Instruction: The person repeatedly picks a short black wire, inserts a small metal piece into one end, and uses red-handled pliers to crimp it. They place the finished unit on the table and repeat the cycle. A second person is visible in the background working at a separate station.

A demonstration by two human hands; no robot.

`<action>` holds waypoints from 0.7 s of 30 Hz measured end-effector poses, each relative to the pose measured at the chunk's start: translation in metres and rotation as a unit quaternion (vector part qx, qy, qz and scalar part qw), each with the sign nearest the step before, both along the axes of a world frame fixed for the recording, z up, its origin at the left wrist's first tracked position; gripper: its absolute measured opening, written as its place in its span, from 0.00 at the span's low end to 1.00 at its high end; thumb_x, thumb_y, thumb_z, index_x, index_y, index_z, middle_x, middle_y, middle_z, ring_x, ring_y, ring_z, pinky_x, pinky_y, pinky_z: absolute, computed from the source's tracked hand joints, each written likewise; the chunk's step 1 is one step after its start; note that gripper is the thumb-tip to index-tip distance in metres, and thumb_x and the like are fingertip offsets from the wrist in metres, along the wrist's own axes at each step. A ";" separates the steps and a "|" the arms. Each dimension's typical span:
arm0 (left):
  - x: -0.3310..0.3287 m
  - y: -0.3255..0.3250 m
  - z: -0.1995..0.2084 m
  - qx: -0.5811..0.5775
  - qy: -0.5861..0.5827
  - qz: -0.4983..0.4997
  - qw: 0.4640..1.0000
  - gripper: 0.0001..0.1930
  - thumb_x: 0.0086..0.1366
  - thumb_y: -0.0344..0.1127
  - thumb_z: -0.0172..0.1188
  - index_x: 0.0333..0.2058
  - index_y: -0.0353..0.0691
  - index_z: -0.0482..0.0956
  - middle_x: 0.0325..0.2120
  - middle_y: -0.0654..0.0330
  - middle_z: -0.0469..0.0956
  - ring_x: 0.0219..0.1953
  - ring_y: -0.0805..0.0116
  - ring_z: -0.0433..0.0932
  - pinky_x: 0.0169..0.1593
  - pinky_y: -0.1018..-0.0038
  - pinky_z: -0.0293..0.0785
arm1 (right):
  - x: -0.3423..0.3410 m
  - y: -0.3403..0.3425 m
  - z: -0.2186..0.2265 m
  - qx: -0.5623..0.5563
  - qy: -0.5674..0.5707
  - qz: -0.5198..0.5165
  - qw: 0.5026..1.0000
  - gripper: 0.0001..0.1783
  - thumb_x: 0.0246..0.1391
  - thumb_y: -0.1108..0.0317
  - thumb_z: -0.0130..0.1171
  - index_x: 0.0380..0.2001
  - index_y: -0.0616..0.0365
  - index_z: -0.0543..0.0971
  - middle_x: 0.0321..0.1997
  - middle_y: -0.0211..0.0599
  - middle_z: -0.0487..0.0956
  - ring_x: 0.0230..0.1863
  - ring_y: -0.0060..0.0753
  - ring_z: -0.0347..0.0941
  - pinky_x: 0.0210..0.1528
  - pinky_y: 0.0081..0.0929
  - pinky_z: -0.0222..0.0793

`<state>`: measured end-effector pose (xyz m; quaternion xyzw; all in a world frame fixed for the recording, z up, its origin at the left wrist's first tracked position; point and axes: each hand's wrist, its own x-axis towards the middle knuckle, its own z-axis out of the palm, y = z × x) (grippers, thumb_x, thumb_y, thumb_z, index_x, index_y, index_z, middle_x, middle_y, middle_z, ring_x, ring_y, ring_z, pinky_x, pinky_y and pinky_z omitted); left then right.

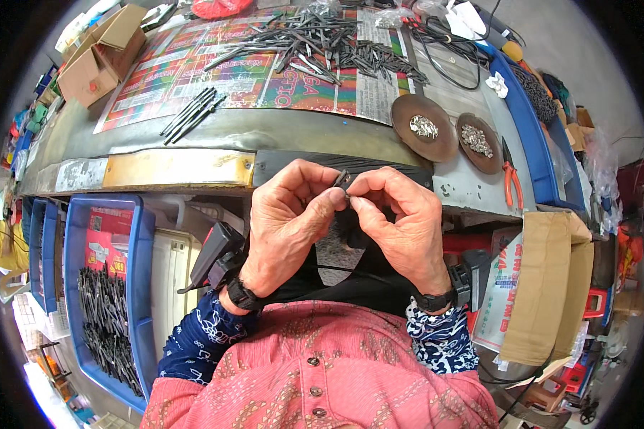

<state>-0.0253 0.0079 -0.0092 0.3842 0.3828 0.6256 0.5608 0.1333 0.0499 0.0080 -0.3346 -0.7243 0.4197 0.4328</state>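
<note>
My left hand (291,217) pinches a short, dark strip (342,179) between thumb and fingers, just over the table's front edge. Against its lower end press the closed thumb and forefinger of my right hand (400,220); whether a smaller part sits between those fingertips is hidden. Beyond my hands, a small bundle of similar black strips (192,116) lies on the table at the left. To the right stand a round brown dish (405,114) and a smaller brown dish (482,161), both holding tiny silvery metal pieces.
A large pile of black strips (315,43) covers printed sheets at the back. Red-handled pliers (509,182) lie near the right edge. A blue bin (142,286) with more strips stands at lower left; cardboard boxes (543,286) (97,61) are at right and far left.
</note>
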 end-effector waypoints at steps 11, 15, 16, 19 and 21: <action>0.009 -0.011 0.008 -0.020 -0.053 -0.037 0.998 0.08 0.66 0.31 0.60 0.40 0.33 0.76 0.25 0.64 0.78 0.19 0.85 0.66 0.20 0.86 0.59 | 0.008 -0.014 0.000 -0.109 0.199 0.039 0.973 0.06 0.58 0.75 0.60 0.38 0.65 0.77 0.34 0.28 0.78 0.31 0.14 0.71 0.32 0.13 0.69; 0.011 -0.016 0.008 -0.018 -0.044 -0.044 0.998 0.07 0.66 0.31 0.60 0.38 0.34 0.75 0.25 0.64 0.78 0.18 0.84 0.66 0.20 0.86 0.59 | 0.011 -0.015 0.006 -0.098 0.182 0.009 0.978 0.07 0.61 0.71 0.58 0.38 0.65 0.76 0.32 0.28 0.78 0.29 0.13 0.71 0.31 0.13 0.68; 0.010 -0.017 0.008 -0.018 -0.041 -0.048 0.998 0.06 0.66 0.31 0.60 0.38 0.34 0.75 0.25 0.64 0.78 0.18 0.84 0.66 0.20 0.86 0.59 | 0.012 -0.016 0.007 -0.098 0.186 0.004 0.978 0.07 0.61 0.71 0.58 0.38 0.65 0.76 0.32 0.28 0.77 0.29 0.13 0.70 0.30 0.13 0.67; 0.010 -0.021 0.007 -0.020 -0.025 -0.056 0.998 0.05 0.66 0.30 0.60 0.37 0.35 0.74 0.26 0.61 0.78 0.18 0.83 0.65 0.19 0.85 0.59 | 0.011 -0.017 0.010 -0.076 0.168 -0.021 0.983 0.07 0.62 0.70 0.57 0.37 0.65 0.76 0.28 0.31 0.77 0.25 0.16 0.70 0.27 0.14 0.66; 0.011 -0.022 0.007 -0.018 -0.017 -0.056 0.998 0.05 0.66 0.29 0.60 0.37 0.35 0.74 0.26 0.60 0.78 0.17 0.83 0.65 0.19 0.85 0.59 | 0.010 -0.018 0.012 -0.075 0.167 -0.030 0.983 0.07 0.62 0.71 0.56 0.37 0.66 0.76 0.27 0.32 0.77 0.23 0.17 0.70 0.25 0.14 0.65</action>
